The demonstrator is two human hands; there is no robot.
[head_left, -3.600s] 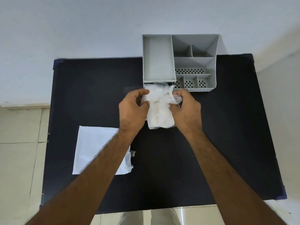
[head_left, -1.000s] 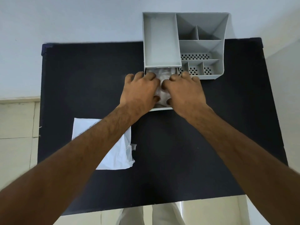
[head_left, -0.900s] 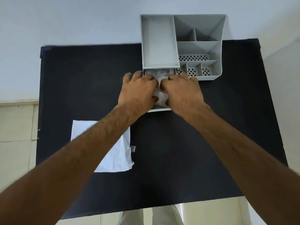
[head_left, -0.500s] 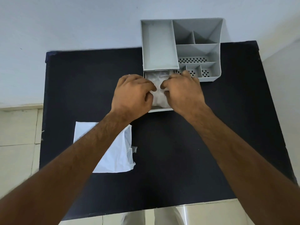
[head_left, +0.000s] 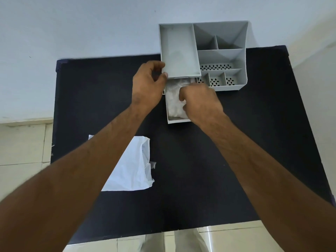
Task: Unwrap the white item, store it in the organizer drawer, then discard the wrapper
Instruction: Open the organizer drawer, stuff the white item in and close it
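The grey organizer (head_left: pixel 221 57) stands at the table's far edge, and its drawer (head_left: pixel 179 121) is pulled out toward me. The crumpled white item (head_left: pixel 173 101) lies inside the drawer. My right hand (head_left: pixel 201 100) rests on the item's right side, fingers curled into it and pushing it down. My left hand (head_left: pixel 148 85) grips the organizer's front left corner, thumb on the front edge and fingers on the side wall. The white wrapper (head_left: pixel 131 170) lies flat on the table near the left, partly hidden under my left forearm.
The black table (head_left: pixel 236 160) stands against a pale wall. The organizer's right side has several open compartments, some with perforated floors. Tiled floor shows left of the table and below its near edge.
My left hand has left the white item and moved up-left onto the organizer's corner. My right hand stays on the item in the drawer.
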